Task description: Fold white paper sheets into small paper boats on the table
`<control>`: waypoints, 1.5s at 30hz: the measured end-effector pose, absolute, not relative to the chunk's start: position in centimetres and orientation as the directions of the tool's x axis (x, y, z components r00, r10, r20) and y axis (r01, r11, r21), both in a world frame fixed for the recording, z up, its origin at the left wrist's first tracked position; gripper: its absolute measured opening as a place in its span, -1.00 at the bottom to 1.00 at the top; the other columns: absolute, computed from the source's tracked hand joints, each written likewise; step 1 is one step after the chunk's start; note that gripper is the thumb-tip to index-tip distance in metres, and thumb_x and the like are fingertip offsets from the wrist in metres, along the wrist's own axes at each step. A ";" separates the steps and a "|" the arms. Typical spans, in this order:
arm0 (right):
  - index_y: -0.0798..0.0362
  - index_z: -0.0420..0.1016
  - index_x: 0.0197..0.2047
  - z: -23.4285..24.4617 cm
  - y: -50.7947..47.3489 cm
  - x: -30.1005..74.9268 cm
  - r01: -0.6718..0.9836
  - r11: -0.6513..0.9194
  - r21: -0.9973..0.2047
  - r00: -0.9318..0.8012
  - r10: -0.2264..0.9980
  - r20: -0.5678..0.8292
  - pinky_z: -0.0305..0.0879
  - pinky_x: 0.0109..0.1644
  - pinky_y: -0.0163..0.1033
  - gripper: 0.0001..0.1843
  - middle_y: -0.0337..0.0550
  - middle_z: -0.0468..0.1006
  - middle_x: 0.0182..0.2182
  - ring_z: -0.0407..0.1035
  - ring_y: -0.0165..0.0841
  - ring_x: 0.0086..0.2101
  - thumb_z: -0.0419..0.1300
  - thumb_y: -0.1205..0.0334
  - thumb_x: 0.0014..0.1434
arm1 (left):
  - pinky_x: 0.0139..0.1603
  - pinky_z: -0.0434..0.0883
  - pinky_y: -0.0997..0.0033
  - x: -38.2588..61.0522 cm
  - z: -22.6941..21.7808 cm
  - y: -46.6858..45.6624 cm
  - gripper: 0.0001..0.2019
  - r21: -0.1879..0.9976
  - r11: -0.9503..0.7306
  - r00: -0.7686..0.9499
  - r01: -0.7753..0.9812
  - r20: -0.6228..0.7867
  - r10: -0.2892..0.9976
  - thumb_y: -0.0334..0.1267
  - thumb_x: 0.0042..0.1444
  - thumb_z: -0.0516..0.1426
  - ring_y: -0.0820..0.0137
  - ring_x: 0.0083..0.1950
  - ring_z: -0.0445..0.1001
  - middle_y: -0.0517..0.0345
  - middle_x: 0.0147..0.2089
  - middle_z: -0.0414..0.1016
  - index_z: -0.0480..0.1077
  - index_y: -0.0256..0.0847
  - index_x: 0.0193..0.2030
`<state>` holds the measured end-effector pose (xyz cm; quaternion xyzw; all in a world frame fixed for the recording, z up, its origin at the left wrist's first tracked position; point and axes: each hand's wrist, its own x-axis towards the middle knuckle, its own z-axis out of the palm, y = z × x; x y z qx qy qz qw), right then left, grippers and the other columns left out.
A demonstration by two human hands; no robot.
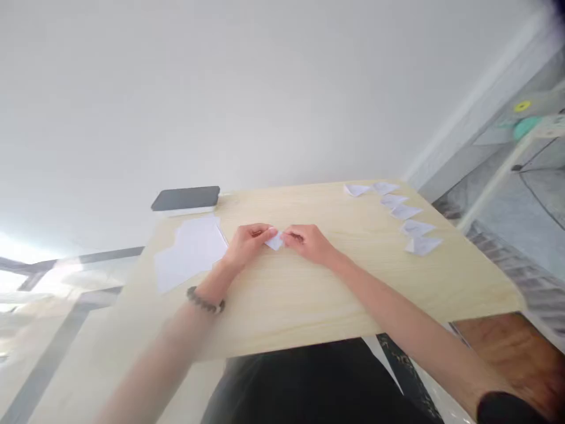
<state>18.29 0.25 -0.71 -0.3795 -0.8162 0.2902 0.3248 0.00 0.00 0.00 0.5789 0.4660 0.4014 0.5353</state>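
A small folded piece of white paper (275,242) is held just above the middle of the table, between both hands. My left hand (247,244) pinches its left side with thumb and fingers. On the other side, my right hand (309,241) grips the right edge in a pinch. Left of my left hand lie several loose white paper sheets (192,250), overlapping one another. Toward the right edge, several folded white paper pieces (422,245) are set out in a curved row. The exact folds of the held piece are too small to make out.
A dark flat device (186,199), perhaps a phone, rests on a white box at the table's back left corner. The light wooden table (309,306) stands against a plain wall (282,88). A brown wooden surface (512,353) shows at the lower right.
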 end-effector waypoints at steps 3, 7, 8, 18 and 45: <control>0.14 0.37 -0.51 -0.9 0.2 18.3 0.449 0.520 -0.726 -0.525 0.811 0.256 0.00 -0.49 -0.40 -0.63 -0.28 0.32 -0.63 0.09 -0.55 -0.59 -0.01 0.05 0.15 | -0.26 0.30 0.43 0.1 0.0 0.0 -0.69 0.996 0.007 0.184 0.088 -0.023 0.983 -0.04 -0.11 0.20 0.39 -0.32 0.39 0.11 -0.37 0.51 0.49 -0.29 -0.37; 0.14 0.39 -0.55 -1.0 0.2 18.2 0.470 0.486 -0.737 -0.511 0.830 0.222 0.00 -0.51 -0.40 -0.65 -0.30 0.29 -0.67 0.10 -0.55 -0.61 0.09 0.02 0.06 | -0.25 0.29 0.42 0.3 0.2 -0.2 -0.68 0.996 -0.007 0.156 0.091 -0.007 0.988 -0.03 -0.10 0.19 0.39 -0.31 0.38 0.09 -0.34 0.51 0.49 -0.28 -0.35; 0.15 0.39 -0.55 -1.0 0.3 18.2 0.470 0.477 -0.742 -0.510 0.833 0.212 0.00 -0.51 -0.40 -0.64 -0.30 0.30 -0.67 0.10 -0.55 -0.61 0.09 0.03 0.06 | -0.26 0.28 0.42 0.3 0.2 -0.2 -0.68 0.995 -0.008 0.157 0.096 -0.007 0.988 -0.03 -0.10 0.19 0.39 -0.31 0.38 0.10 -0.34 0.52 0.50 -0.27 -0.35; 0.17 0.51 -0.44 -1.0 0.3 18.5 0.415 0.379 -0.827 -0.537 0.836 0.113 -0.03 -0.58 -0.40 -0.64 -0.21 0.46 -0.60 0.04 -0.58 -0.67 0.07 0.05 0.09 | -0.42 0.19 0.47 0.5 0.6 -0.4 -0.67 0.992 0.020 0.177 0.123 -0.042 0.983 -0.01 -0.10 0.18 0.46 -0.42 0.31 0.13 -0.42 0.49 0.50 -0.26 -0.35; 0.17 0.47 -0.51 -0.3 0.4 18.9 0.379 0.333 -0.863 -0.502 0.858 0.111 -0.10 -0.60 -0.40 -0.67 -0.29 0.31 -0.69 -0.02 -0.60 -0.67 0.10 0.07 0.05 | -0.35 0.28 0.43 0.0 0.5 -0.2 -0.72 0.999 0.047 0.259 0.010 -0.048 0.965 -0.10 -0.15 0.23 0.48 -0.44 0.33 0.12 -0.44 0.45 0.46 -0.28 -0.37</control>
